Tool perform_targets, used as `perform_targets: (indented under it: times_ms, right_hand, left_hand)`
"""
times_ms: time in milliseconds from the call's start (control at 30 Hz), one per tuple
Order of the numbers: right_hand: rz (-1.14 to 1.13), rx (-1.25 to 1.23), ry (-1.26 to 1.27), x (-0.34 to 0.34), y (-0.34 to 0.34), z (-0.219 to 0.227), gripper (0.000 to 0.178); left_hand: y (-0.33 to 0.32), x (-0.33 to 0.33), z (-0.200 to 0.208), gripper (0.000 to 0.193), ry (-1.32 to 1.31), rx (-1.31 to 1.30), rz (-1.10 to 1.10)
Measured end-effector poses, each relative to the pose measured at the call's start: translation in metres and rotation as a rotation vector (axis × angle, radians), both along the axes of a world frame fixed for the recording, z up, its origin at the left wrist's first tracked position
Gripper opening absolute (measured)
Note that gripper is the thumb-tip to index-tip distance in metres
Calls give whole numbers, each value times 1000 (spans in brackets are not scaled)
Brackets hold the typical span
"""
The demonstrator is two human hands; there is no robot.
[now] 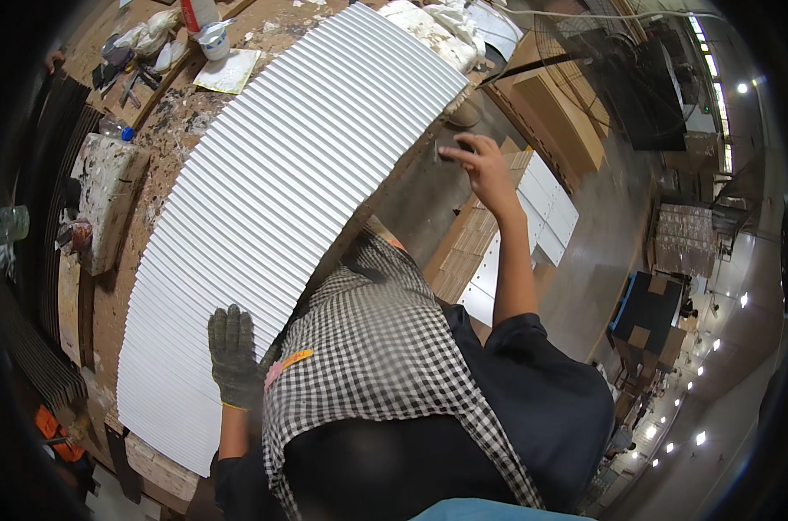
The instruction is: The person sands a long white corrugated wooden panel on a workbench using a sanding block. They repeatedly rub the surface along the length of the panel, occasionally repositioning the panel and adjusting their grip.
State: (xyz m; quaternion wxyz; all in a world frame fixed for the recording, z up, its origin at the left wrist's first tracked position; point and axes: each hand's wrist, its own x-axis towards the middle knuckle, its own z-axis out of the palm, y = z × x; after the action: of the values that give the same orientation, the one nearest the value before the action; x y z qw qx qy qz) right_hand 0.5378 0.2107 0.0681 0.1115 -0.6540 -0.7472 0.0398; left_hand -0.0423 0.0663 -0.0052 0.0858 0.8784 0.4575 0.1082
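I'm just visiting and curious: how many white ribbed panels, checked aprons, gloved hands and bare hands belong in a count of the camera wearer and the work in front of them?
White ribbed panel: 1
Checked apron: 1
Gloved left hand: 1
Bare right hand: 1
Total: 4

Dressed in a black-and-white checked apron (368, 365), marked at left with pink-and-orange detail (275, 373). Layered beneath the apron with a black, short-sleeved top (537, 386). Fitted at the left hand (232, 352), beside the apron, with a dark grey, yellow-edged glove (235, 378).
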Motion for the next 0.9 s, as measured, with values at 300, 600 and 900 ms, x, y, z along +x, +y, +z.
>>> perform_targets:
  times_ms: [300,600,900]
  right_hand:
    - [-31,264,16,-46,76,-34,59]
    - [-367,243,235,-18,-8,-39,58]
    - [-539,291,49,-25,-19,-76,51]
  left_hand:
    - [4,-5,-5,94,21,45,-19]
    - [-1,-3,-12,89,1,117,-27]
    - [7,-12,-42,58,64,271,-49]
